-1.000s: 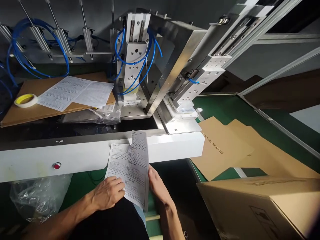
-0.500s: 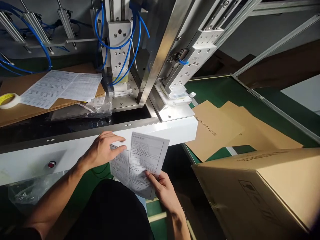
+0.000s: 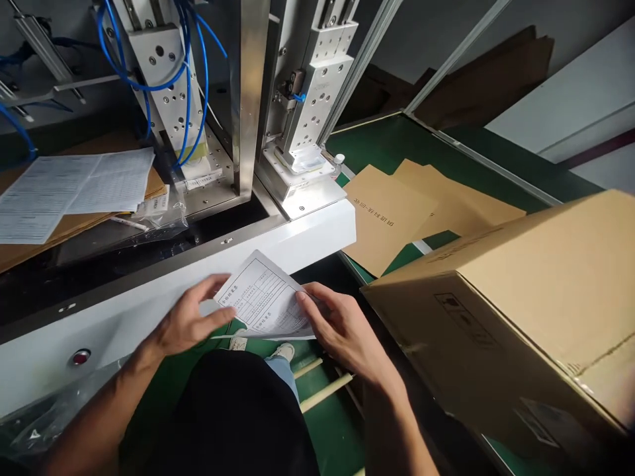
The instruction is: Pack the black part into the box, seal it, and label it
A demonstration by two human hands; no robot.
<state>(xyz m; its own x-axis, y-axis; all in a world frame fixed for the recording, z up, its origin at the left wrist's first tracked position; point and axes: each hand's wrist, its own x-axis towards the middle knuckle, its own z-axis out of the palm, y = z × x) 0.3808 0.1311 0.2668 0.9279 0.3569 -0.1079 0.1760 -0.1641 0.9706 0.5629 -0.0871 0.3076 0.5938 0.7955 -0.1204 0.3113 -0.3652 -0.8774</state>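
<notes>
Printed paper forms (image 3: 268, 297) with ruled boxes are held over my lap, bent, with a further layer showing along the lower edge. My right hand (image 3: 342, 324) grips their right side, thumb on the printed face and fingers behind. At the left corner is my left hand (image 3: 191, 317), its thumb against the front and its fingertips partly hidden behind the paper. How many sheets there are, I cannot tell.
A white machine ledge (image 3: 307, 238) runs ahead of me. Printed sheets (image 3: 74, 188) lie on cardboard at left. Brown envelopes (image 3: 391, 211) rest on the green table (image 3: 367, 139). A large carton (image 3: 496, 330) stands at right. A red button (image 3: 81, 357) sits on the machine front.
The forms have turned and bent. My left hand has moved from beside their top left onto the left corner; my right hand has shifted up the right side. The view has swung right.
</notes>
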